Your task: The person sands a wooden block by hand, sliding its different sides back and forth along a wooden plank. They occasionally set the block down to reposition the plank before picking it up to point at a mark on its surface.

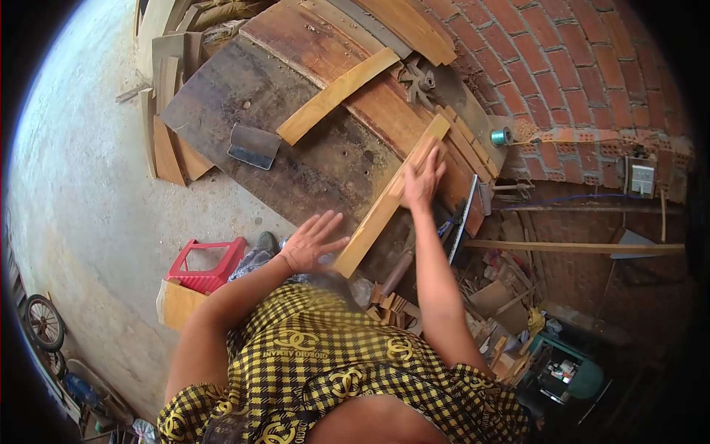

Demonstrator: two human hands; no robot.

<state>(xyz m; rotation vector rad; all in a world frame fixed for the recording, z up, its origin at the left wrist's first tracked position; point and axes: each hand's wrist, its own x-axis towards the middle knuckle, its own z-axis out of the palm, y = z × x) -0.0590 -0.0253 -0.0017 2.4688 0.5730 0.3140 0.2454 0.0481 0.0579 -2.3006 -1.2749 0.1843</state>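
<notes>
My right hand point(423, 179) grips a long wooden board point(381, 216) near its far end, fingers over the top and side. The board lies diagonally across the edge of the dark, worn workbench point(214, 89), its near end close to my waist. My left hand point(314, 240) is open with fingers spread, just left of the board's near end, and seems to hold nothing. Farther up the bench lies a slightly curved wooden piece point(340, 95). To its left is a curled dark sheet point(254, 146), perhaps sandpaper.
A reddish plank point(296, 44), wood strips point(466, 144) and a metal casting point(419, 83) lie on the bench. Nearby stand a red plastic stool point(209, 265) and a brick wall point(569, 66). A green spool point(501, 137) sits by the wall. Wood scraps point(510, 296) are piled at right.
</notes>
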